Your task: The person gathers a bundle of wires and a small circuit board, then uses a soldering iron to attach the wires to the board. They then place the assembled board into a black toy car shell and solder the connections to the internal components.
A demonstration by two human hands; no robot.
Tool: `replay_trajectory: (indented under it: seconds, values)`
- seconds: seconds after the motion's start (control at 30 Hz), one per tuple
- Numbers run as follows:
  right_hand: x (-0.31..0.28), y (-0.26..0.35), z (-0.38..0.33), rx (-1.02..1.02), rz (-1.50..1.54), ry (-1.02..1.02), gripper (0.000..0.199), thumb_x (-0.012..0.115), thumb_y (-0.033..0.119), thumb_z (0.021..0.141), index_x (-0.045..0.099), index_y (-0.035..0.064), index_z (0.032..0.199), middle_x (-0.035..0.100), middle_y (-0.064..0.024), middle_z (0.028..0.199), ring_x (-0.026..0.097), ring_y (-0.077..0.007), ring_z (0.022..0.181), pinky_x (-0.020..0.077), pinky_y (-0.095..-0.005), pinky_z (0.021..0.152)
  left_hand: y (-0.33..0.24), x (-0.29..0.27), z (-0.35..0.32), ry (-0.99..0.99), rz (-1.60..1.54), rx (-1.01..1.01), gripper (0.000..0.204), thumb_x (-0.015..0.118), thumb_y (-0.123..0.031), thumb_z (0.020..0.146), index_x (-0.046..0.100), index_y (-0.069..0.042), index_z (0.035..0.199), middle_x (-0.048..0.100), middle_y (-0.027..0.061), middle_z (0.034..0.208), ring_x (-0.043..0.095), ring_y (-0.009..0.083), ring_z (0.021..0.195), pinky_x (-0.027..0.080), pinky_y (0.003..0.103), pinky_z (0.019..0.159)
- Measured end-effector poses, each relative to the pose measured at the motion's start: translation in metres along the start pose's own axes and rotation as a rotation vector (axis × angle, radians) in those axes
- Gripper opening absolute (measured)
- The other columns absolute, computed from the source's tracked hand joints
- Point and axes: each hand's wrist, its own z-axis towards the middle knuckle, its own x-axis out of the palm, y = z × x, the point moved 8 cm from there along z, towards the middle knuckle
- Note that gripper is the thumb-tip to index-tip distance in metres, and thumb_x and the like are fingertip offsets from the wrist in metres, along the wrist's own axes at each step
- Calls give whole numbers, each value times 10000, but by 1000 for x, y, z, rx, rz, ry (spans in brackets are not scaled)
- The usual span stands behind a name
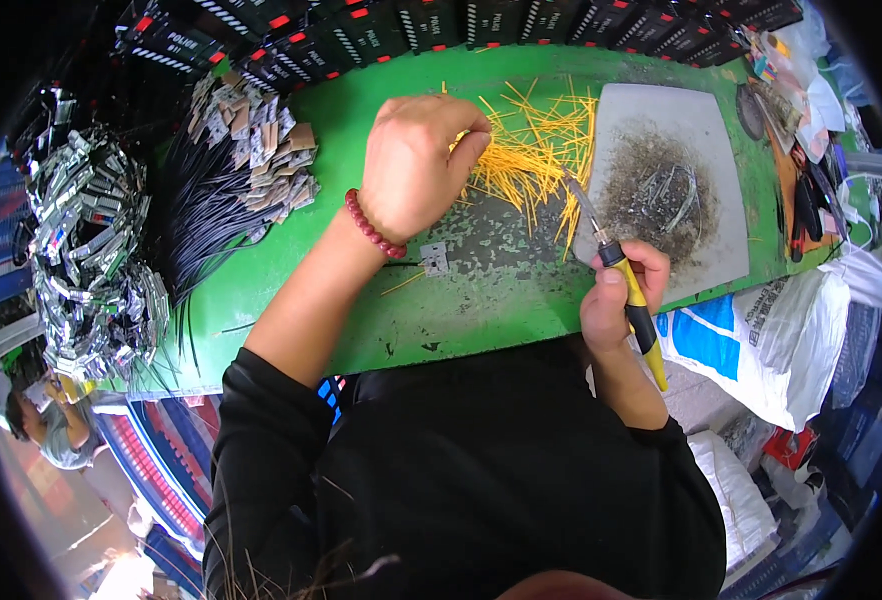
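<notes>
My right hand (621,295) grips a yellow and black soldering iron (629,302), its metal tip pointing up and left at the edge of the yellow wires. My left hand (421,160), with a red bead bracelet at the wrist, is closed in a pinch at the left end of the pile of short yellow wires (521,155). What sits between its fingertips is hidden. Below that hand, a small silvery circuit board (434,259) lies on the green table (461,325), with a dark wire and a yellow wire beside it.
A grey, soot-stained mat (731,200) with solder scraps (673,195) lies right. Small boards (256,140) with black wires (206,210) lie left, beside heaped silvery strips (91,250). Black boxes (431,25) line the back; tools (811,205) lie far right. Another person (56,425) is at lower left.
</notes>
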Motion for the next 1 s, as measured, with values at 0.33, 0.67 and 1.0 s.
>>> replay_trajectory:
  seconds: [0.33,0.67,1.0]
  values:
    - [24,3,2,39,97,209,268,594,182,842,495,-8,1004,540,-94,757,517,-113,613,423,-222,574,-7,-38,-77,38,-155,-223,96,719,-56,719,649,-68,784,640,69,735,618,259,682,476,356,626]
    - [78,-15,-19,273,20,532,212,615,44,747,513,35,932,473,11,775,393,-50,644,323,-204,582,-4,-25,-137,-41,39,-285,138,749,-71,641,650,-112,729,552,15,843,533,208,808,360,352,742]
    - [69,-16,-25,174,11,455,195,637,85,753,516,7,884,486,-24,751,391,-79,622,299,-232,548,-1,-21,-140,-34,74,-260,129,728,-73,629,623,-117,690,558,-3,823,529,200,772,349,347,715]
